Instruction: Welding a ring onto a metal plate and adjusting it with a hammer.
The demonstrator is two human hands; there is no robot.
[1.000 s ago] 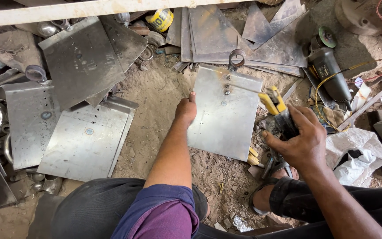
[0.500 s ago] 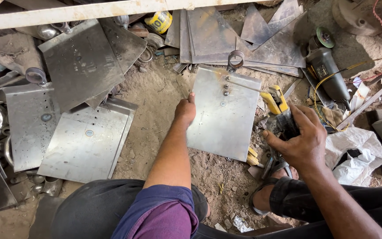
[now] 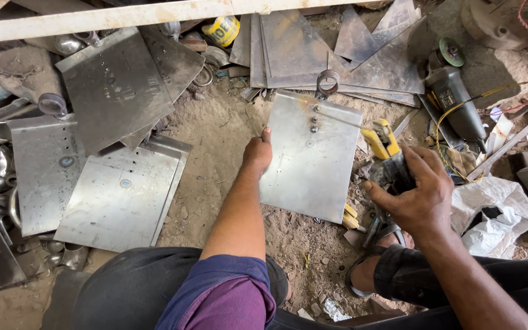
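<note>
Steel sheet lies flat on the sandy floor, same spot as a second ago, ring clamp at its top edge. Left hand stays on its left edge, fingers curled at the rim. Right hand still wraps a black-and-yellow tool just right of the sheet, barely shifted. Angle grinder lies beyond.

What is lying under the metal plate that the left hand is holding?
Sandy ground shows around the metal plate, held at its edge by the left hand. A yellow piece pokes out at its lower right corner. Anything else beneath is covered.
</note>
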